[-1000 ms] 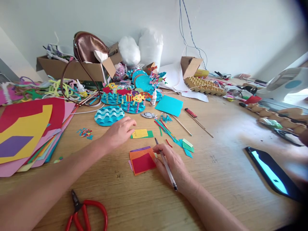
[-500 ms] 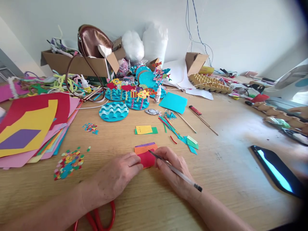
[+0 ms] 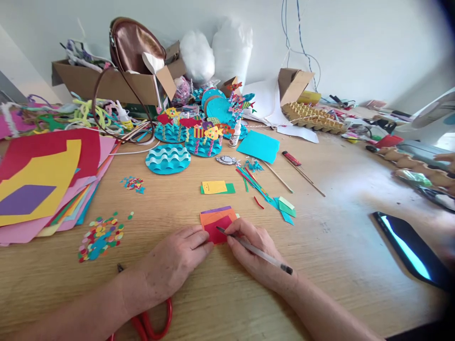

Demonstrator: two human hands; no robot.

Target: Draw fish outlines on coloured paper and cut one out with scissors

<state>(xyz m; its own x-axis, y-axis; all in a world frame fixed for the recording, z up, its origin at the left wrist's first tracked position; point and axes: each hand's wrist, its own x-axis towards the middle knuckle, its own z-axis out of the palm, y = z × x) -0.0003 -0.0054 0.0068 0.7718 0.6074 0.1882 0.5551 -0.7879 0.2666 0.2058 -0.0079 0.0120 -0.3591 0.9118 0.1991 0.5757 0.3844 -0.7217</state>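
Observation:
A small stack of paper pieces, red on orange and purple point(image 3: 217, 222), lies on the wooden table point(image 3: 330, 246) in front of me. My left hand point(image 3: 176, 260) rests beside it, fingertips on the red piece's left edge. My right hand point(image 3: 254, 253) holds a clear pen point(image 3: 261, 255) with its tip on the red piece. A yellow piece on a green one point(image 3: 214, 187) lies further back. Red-handled scissors point(image 3: 151, 317) show under my left wrist.
Coloured paper sheets point(image 3: 39, 182) are piled at left, with confetti dots point(image 3: 99, 237) near them. Blue wave discs with paper fish point(image 3: 192, 137), a glue bottle point(image 3: 234, 135), cardboard boxes point(image 3: 110, 85) and egg trays point(image 3: 313, 121) crowd the back. A lit phone point(image 3: 408, 251) lies at right.
My left hand came back from the yellow piece to the edge of the red stack. The pen swung from upright to lying low, tip now on the red piece.

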